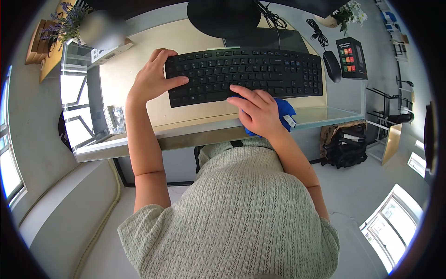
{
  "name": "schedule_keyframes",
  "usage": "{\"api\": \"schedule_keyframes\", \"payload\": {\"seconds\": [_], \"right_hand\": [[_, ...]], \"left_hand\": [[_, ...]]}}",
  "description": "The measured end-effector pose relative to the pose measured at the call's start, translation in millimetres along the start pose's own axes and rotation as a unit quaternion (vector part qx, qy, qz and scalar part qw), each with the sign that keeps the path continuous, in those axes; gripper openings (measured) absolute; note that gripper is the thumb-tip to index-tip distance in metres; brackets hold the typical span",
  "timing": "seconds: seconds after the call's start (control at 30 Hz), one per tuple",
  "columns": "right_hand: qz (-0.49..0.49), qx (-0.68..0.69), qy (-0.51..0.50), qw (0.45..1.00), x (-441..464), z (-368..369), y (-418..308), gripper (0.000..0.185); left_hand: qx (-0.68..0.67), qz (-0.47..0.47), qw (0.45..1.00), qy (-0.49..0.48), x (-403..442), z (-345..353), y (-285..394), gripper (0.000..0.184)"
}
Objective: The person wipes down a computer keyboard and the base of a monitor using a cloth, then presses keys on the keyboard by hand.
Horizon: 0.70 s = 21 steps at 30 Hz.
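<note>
A black keyboard (pixel 246 72) lies at a slight tilt across the light desk top. At its left end, my left hand (pixel 155 76) grips it, with the thumb over the keys and the other fingers at the top left corner. My right hand (pixel 260 110) is at the keyboard's lower edge, its fingers stretched out and apart, with fingertips near the space bar. Beneath and beside the right palm is a blue cloth (pixel 284 110) with a white label, partly hidden by the hand.
A monitor base (pixel 224 17) stands behind the keyboard. To the right are a black mouse (pixel 331 66), a black box (pixel 351 58) and coiled cables (pixel 318 33). A small packet (pixel 114 119) lies at the front left, near the desk's glass edge (pixel 186 133).
</note>
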State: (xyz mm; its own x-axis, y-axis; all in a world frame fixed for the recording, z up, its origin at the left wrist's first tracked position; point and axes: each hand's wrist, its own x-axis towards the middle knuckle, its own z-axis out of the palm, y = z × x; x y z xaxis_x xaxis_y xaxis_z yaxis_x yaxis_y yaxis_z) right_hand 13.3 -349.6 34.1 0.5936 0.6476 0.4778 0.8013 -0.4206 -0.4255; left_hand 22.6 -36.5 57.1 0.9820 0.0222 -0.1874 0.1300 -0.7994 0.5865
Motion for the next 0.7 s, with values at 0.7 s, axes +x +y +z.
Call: {"api": "schedule_keyframes", "payload": {"seconds": [0.7], "right_hand": [[0.014, 0.012, -0.048, 0.999, 4.8, 1.6, -0.1, 0.025]], "left_hand": [[0.001, -0.004, 1.000, 0.010, 0.1, 1.5, 0.6, 0.067]]}}
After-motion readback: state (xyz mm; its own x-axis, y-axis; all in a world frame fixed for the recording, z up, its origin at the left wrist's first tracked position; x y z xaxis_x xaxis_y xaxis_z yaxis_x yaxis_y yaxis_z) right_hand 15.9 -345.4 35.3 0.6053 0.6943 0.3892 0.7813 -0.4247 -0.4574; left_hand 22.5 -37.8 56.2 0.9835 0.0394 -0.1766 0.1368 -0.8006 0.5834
